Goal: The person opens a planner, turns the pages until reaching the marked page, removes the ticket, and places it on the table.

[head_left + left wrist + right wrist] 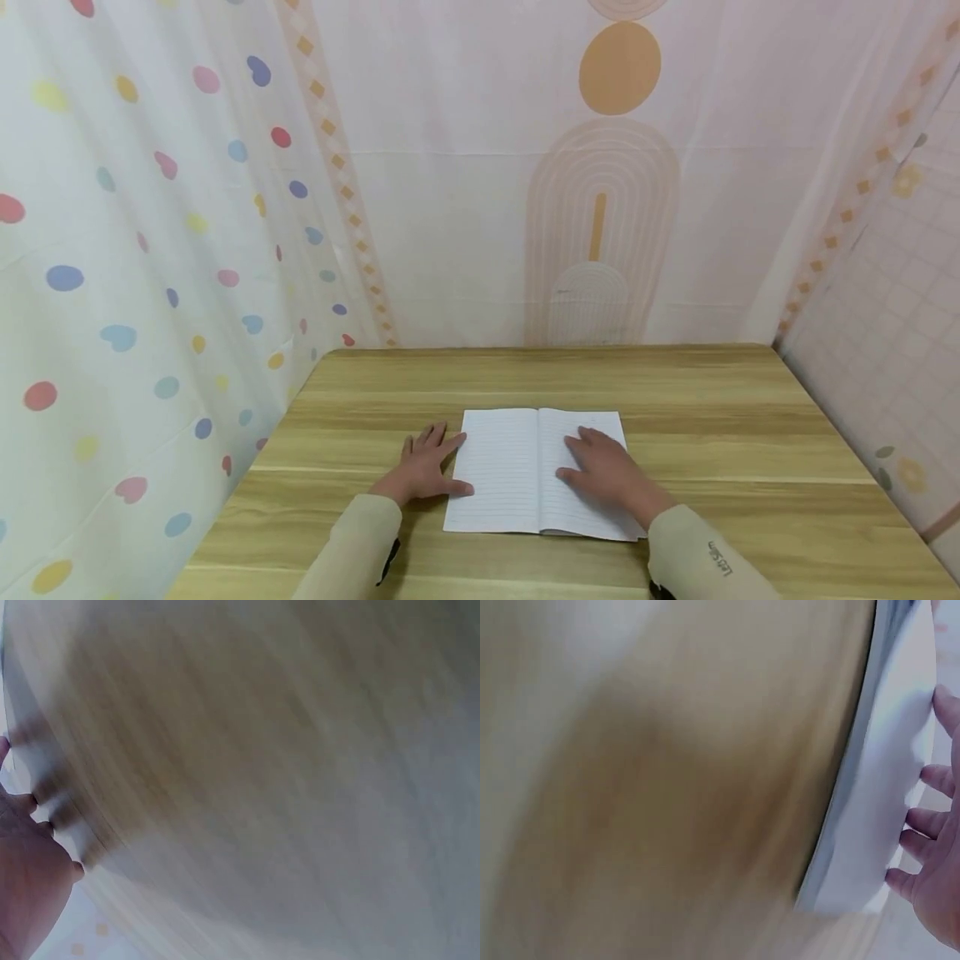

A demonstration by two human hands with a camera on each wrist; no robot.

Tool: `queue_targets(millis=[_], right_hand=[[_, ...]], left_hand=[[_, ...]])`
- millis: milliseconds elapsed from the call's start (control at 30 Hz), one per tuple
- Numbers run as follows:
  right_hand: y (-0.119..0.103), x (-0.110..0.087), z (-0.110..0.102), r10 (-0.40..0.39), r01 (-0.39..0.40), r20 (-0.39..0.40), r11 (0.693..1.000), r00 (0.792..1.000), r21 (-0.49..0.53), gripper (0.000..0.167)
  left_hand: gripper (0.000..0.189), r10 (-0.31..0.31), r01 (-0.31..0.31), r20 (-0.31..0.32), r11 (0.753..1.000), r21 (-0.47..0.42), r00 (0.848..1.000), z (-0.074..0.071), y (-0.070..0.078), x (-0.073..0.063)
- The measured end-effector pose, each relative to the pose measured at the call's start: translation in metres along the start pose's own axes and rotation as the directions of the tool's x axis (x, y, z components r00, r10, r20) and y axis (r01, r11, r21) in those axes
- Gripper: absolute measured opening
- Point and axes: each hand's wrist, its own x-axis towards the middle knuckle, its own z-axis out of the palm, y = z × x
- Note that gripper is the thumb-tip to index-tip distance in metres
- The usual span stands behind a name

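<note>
Lined notebook [498, 471] is lying spread flat on the wood-grain table [697, 450], ruled pgs facing up, centre fold running away from the person. It's looking v. light & thin; pgs are prob. bending easily, creasing or tearing if yanked, & whole thing is prob. sliding w/ little push on that smooth surface. Best hold, I'd say: outer side edges or corners, thumb on top & fingers under, taking the full stack rather than one loose sheet; near edge just right of the fold is seeming to lift a bit, so a fingertip could prob. get under there. Re fingers: L hand [423, 468] is resting at the notebook's left edge, fingers spread & not gripping, thumb lying over the pg, index tip at the margin, others reaching onto bare table. R hand [603, 471] is lying on the right pg, fingers loosely spread, tips resting on paper (can't tell how hard), not curling round anything. In R wrist view, the near edge's layers are showing below its fingers.
</note>
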Motion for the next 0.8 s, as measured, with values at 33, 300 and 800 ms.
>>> queue_targets(millis=[33,300,800], right_hand=[[0.005,-0.001,-0.003,0.028,-0.028,0.005,1.000,1.000,-0.006,0.061],[0.044,-0.001,-0.017,0.207,-0.206,0.044,0.978,0.977,-0.027,0.083],[0.055,0.005,-0.027,0.279,-0.280,0.076,0.960,0.957,0.000,0.101]], left_hand=[[0.097,0.002,-0.003,0.009,1.000,0.001,1.000,0.000,-0.001,0.000],[0.098,0.015,-0.014,0.063,1.000,-0.023,0.998,-0.007,-0.003,-0.002],[0.100,0.031,-0.027,0.056,0.997,-0.066,0.998,-0.004,-0.009,-0.001]])
